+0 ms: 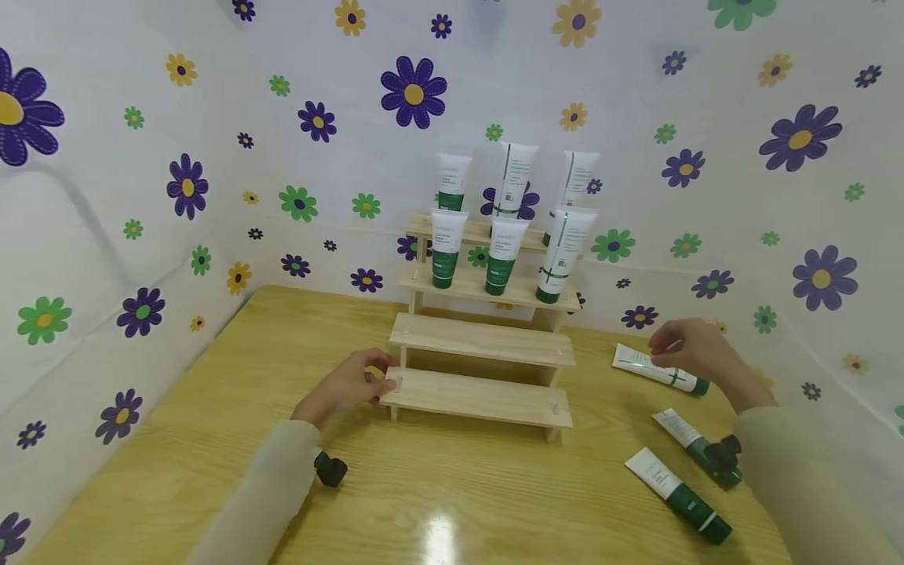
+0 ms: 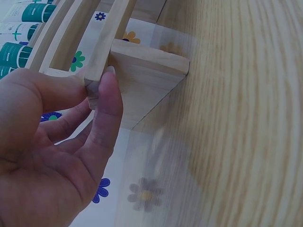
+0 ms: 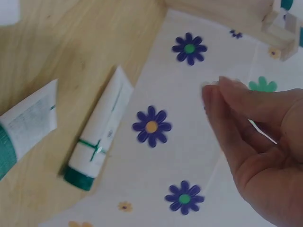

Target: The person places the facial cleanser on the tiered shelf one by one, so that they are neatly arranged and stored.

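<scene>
A stepped wooden display rack (image 1: 483,339) stands against the backdrop. My left hand (image 1: 351,382) pinches the left end of its lowest shelf (image 2: 103,56), thumb on one face and fingers on the other. My right hand (image 1: 695,353) hovers over a white tube with a dark green cap (image 1: 653,367) lying on the table. Its fingers are loosely bent, with thumb and fingertips close together and nothing visible between them. In the right wrist view, the white tube (image 3: 102,132) lies apart from the hand. Several white-and-green tubes (image 1: 500,255) stand cap-down on the two upper shelves.
Two more green-and-white tubes lie at the right, one near the front (image 1: 681,494) and one by the right sleeve (image 1: 695,447). The wooden table (image 1: 452,479) runs back to a flower-patterned cloth (image 1: 339,173), which also rises at both sides.
</scene>
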Motion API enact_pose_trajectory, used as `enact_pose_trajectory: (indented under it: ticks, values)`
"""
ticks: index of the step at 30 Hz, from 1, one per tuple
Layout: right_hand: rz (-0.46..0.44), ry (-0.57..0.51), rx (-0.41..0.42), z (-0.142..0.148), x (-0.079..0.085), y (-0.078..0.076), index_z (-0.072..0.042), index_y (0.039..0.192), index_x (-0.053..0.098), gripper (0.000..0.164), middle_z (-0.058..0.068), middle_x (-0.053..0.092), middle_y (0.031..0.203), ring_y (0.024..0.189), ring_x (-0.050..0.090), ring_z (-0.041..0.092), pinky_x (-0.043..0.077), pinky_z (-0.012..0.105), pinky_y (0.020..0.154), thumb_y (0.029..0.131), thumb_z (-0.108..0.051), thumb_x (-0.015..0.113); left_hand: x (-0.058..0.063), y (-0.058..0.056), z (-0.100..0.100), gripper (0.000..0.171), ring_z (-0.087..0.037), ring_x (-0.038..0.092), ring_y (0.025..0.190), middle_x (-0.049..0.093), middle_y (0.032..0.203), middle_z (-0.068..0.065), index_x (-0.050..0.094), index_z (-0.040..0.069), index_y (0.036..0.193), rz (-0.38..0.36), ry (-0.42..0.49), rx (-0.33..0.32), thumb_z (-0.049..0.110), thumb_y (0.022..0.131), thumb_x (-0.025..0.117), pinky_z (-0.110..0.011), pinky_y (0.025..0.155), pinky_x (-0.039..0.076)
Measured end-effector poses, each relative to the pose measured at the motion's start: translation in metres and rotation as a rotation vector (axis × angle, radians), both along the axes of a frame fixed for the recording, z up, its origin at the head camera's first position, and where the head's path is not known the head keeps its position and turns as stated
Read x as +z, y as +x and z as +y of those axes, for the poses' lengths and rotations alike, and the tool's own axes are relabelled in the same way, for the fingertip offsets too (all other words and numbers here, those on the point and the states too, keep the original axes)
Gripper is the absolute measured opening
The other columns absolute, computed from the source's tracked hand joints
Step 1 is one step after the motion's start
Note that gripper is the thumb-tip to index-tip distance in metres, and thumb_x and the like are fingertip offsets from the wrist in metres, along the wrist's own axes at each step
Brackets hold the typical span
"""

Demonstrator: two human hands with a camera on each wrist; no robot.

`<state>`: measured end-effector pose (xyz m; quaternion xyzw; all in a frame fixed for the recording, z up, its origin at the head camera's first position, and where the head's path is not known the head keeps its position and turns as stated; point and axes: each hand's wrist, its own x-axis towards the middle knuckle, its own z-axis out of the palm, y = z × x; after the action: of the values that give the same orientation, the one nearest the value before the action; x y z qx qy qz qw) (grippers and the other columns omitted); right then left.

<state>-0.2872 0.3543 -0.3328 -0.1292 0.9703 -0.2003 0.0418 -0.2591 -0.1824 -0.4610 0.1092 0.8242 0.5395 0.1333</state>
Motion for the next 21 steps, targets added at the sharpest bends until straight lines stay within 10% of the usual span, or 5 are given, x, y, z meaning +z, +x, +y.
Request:
enact_pose_trajectory:
  ticks: [21]
  values:
    - [-0.587, 0.009, -0.133, 0.067, -0.038, 0.025, 0.017, 0.129, 0.050, 0.042, 0.034, 0.062, 0.116, 0.105, 0.068, 0.042, 0.061, 0.054, 0.088, 0.094, 0.002, 0.066, 0.010, -0.006, 0.001, 0.040, -0.018, 0.066, 0.086, 0.057, 0.125, -0.021, 0.055, -0.001, 0.138, 0.001, -0.012, 0.012, 0.008, 0.101, 0.066, -0.033, 0.072, 0.061]
